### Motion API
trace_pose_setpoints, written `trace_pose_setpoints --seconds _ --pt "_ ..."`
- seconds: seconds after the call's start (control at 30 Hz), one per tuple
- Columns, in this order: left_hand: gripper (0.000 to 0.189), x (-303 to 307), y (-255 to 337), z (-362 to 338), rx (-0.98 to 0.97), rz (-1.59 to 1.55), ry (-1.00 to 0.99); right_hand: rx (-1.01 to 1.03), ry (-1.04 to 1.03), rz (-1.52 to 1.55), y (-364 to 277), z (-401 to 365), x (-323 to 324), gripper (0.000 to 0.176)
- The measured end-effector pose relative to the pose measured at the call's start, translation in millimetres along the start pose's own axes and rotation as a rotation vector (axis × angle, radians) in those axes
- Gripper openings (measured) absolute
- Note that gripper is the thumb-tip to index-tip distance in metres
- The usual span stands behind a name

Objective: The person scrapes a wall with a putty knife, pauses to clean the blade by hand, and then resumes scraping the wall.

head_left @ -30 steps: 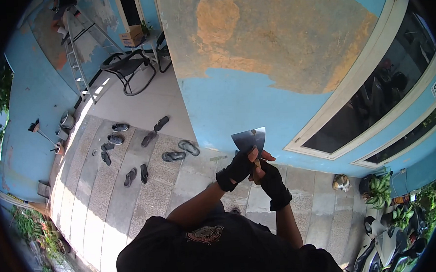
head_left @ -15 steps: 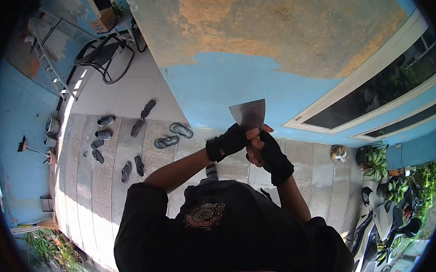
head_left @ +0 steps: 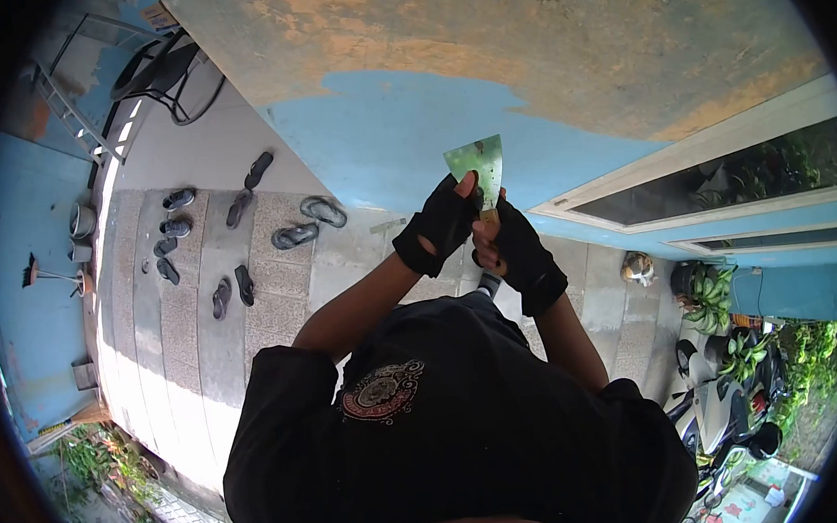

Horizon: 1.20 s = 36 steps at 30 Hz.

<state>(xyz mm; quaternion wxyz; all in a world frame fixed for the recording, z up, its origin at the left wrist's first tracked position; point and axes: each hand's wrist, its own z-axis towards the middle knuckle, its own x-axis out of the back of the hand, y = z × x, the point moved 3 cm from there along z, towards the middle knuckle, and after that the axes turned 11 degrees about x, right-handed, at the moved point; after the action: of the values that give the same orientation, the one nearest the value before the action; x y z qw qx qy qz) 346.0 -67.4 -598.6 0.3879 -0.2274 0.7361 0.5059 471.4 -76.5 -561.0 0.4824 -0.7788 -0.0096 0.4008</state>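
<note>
A wide-bladed paint scraper (head_left: 489,163) points up in front of my chest, its blade catching a greenish light. My right hand (head_left: 524,256), in a black fingerless glove, is closed round its yellowish handle. From the other side my left hand (head_left: 447,220), gloved the same way, pinches the lower blade with the thumb on its face. Its other fingers are partly hidden behind the metal. Beyond the blade stands the wall (head_left: 383,121), blue low down and bare, patchy brown higher up. The scraper appears apart from the wall.
Several sandals and slippers (head_left: 296,236) lie on the tiled floor at left. A black chair (head_left: 158,72) and a ladder (head_left: 70,109) stand at the far left. To the right are a white-framed window (head_left: 698,176), potted plants (head_left: 709,294) and a motorbike (head_left: 720,411).
Both hands and the scraper have risen a little in view. The blade has turned, going from dark grey to bright green. The camera view has shifted, moving the surroundings up and left.
</note>
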Motion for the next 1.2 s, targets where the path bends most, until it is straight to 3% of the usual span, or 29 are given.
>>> trace_pose_setpoints --seconds 0.1,0.3,0.4,0.47,0.6,0.73,0.87,0.93,0.97,1.03,1.07,1.13,1.2 --pt "0.058 -5 -20 41 -0.120 -0.101 0.113 -0.023 -0.003 -0.231 -30 11 25 0.024" --pt "0.050 -43 -39 117 -0.249 -0.157 0.291 -0.118 -0.084 -0.214 -91 24 88 0.018" --pt "0.051 -47 -46 145 -0.243 -0.159 0.255 -0.184 -0.145 -0.215 -118 33 106 0.019" --pt "0.055 -53 -50 160 -0.343 -0.170 0.327 -0.206 -0.175 -0.254 -126 37 116 0.020" --pt "0.055 -67 -49 175 -0.325 -0.344 0.301 -0.065 -0.140 -0.565 -137 42 128 0.010" --pt "0.052 -73 -51 192 -0.267 -0.420 0.283 0.154 -0.121 -0.999 -152 40 130 0.022" --pt "0.055 -84 -51 200 -0.297 -0.439 0.276 0.097 -0.071 -1.056 -162 44 149 0.020" --pt "0.053 -85 -49 198 -0.321 -0.455 0.298 -0.007 -0.135 -1.031 -163 46 149 0.048" --pt "0.053 -83 -45 198 -0.325 -0.464 0.298 -0.013 -0.139 -1.038 -163 50 146 0.048" --pt "0.051 -79 -41 198 -0.361 -0.507 0.274 0.208 -0.241 -1.361 -165 56 131 0.044" --pt "0.051 -75 -42 200 -0.363 -0.515 0.277 0.200 -0.246 -1.364 -160 56 137 0.044" --pt "0.053 -74 -39 198 -0.398 -0.438 0.225 0.300 -0.181 -1.326 -151 55 146 0.011" --pt "0.053 -87 -43 194 -0.374 -0.432 0.271 0.280 -0.156 -1.315 -159 46 142 0.012"
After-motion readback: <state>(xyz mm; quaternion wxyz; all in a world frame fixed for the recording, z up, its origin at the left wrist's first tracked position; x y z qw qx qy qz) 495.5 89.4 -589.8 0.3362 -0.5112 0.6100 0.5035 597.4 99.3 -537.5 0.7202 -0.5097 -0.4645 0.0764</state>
